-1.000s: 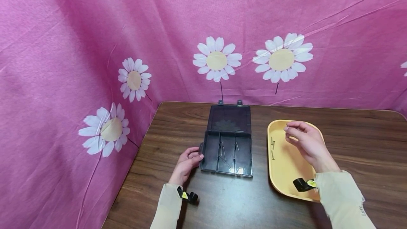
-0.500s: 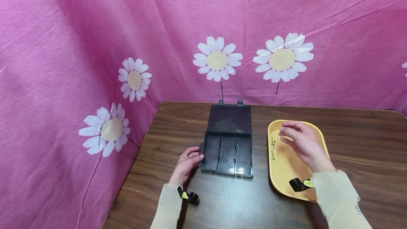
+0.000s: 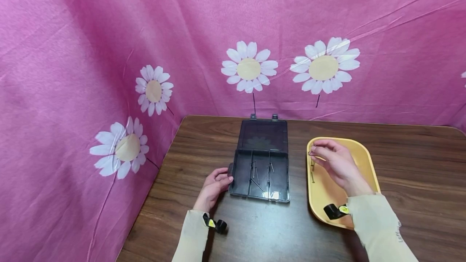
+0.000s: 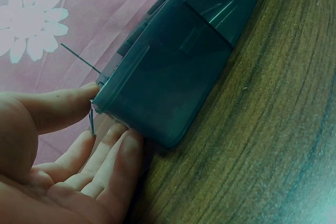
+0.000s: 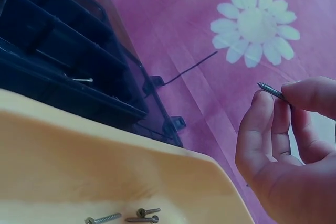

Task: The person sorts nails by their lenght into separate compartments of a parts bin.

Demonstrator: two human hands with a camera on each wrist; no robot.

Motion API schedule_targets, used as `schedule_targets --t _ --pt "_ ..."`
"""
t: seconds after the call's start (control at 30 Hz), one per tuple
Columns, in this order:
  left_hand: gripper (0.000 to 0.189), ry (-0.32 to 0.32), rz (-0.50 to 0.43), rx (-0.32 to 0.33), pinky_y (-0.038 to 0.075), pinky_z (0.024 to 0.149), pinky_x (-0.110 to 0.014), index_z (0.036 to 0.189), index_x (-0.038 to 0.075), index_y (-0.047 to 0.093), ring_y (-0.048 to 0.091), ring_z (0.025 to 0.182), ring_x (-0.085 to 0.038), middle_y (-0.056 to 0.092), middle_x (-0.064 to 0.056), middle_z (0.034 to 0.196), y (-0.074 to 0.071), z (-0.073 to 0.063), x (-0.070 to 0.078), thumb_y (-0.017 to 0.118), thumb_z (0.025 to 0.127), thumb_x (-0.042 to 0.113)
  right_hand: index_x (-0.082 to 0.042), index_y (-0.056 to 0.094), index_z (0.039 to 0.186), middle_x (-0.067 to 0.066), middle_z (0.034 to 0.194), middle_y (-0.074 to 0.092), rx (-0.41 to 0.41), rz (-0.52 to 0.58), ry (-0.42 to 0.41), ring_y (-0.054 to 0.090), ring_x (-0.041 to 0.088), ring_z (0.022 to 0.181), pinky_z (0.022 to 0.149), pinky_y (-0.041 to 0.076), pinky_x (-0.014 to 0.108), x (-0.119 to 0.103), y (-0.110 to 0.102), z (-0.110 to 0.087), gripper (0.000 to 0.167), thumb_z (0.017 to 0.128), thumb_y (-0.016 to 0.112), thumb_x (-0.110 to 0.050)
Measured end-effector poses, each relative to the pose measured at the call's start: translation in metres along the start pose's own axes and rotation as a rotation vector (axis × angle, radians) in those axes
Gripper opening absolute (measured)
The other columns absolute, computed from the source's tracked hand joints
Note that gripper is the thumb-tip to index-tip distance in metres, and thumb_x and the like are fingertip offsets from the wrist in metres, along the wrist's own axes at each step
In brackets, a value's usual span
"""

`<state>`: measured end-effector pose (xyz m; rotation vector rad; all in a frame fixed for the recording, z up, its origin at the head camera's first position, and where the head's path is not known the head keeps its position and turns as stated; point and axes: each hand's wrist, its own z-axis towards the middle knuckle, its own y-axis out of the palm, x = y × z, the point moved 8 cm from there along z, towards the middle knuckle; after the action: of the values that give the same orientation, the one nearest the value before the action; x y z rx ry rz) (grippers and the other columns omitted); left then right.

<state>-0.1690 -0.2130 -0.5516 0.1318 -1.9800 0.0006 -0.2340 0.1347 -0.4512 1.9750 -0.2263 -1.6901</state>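
Note:
My right hand pinches a screw between thumb and fingertips, its threaded end sticking out. It is over the left side of a yellow tray. Three more screws lie in the tray, on its left side in the head view. To the left stands a dark see-through storage box, its lid laid back. My left hand grips the box's left side, thumb on the top edge and fingers lower down. Several screws lie in the middle compartment and a few in the right one.
Everything stands on a brown wood-grain table. A pink cloth with white daisies hangs behind and to the left. The tray's raised rim and the box's wall stand side by side with a strip of table between.
My right hand has moved left across the tray towards the box, with the screw between its fingers. The left hand and the box have stayed put.

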Motion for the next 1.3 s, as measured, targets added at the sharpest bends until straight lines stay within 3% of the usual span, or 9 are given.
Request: schedule_targets --t 0.3,0.73,1.07,1.3 --pt "0.052 0.016 -0.01 -0.002 0.049 0.073 -0.024 0.133 -0.005 0.044 0.061 0.08 -0.006 0.064 0.009 0.088 0.0 -0.001 0.001 0.065 0.086 0.0 -0.011 0.066 0.094 -0.002 0.087 0.069 0.0 -0.005 0.014 0.068 0.009 0.081 0.076 0.055 0.021 0.011 0.009 0.005 0.021 0.094 0.053 0.006" --pt "0.05 0.011 0.004 0.001 0.05 0.072 -0.023 0.131 -0.005 0.046 0.061 0.079 -0.005 0.064 0.009 0.088 0.0 0.001 0.001 0.065 0.086 0.001 -0.017 0.064 0.09 -0.007 0.083 0.068 0.049 -0.132 0.115 0.064 0.006 0.077 0.073 0.054 0.019 0.03 0.023 0.013 0.019 0.093 0.057 0.001" --pt "0.05 0.013 0.006 -0.003 0.05 0.074 -0.023 0.131 -0.005 0.046 0.061 0.081 -0.006 0.065 0.008 0.087 0.001 0.001 0.002 0.067 0.086 0.003 -0.006 0.059 0.099 -0.008 0.082 0.067 0.065 -0.213 0.151 0.064 0.005 0.078 0.075 0.055 0.02 0.044 0.027 0.021 0.011 0.092 0.055 0.002" --pt "0.051 0.013 0.004 -0.003 0.05 0.074 -0.024 0.131 -0.004 0.047 0.061 0.081 -0.006 0.065 0.006 0.088 0.0 0.0 0.001 0.068 0.085 0.004 -0.008 0.06 0.097 -0.01 0.081 0.066 0.066 -0.286 0.165 0.063 0.005 0.077 0.075 0.054 0.021 0.05 0.03 0.024 0.011 0.092 0.056 0.0"
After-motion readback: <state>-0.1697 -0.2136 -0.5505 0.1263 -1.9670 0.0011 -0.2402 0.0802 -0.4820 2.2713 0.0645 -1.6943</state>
